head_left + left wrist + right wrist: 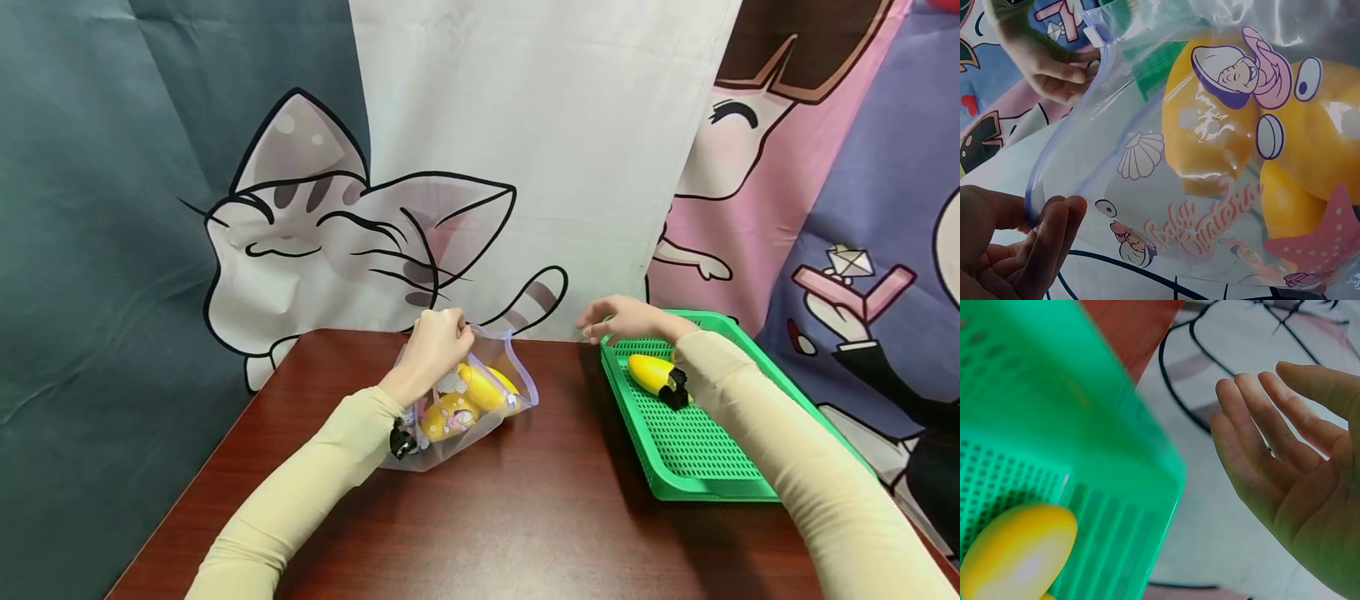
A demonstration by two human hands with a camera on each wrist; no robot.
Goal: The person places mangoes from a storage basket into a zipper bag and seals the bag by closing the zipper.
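Note:
My left hand (437, 346) pinches the lilac-edged rim of a clear printed zip bag (1132, 206) between thumb and fingers. The bag stands on the table with its mouth spread toward the right. Inside it lie several smooth yellow fruit-like pieces (450, 417), seen through cartoon prints and a pink starfish. Over the far left rim of a green basket (660, 483) is my right hand (622, 319), holding nothing, its fingers loosely extended. A yellow oval piece (1019, 553) lies in that basket, with a sliver of another yellow one beside it.
The brown wooden table (525, 517) extends between the bag and the basket. A cartoon-printed cloth (540, 125) hangs right behind the table. In the head view, the right sleeve (787, 433) covers part of the basket.

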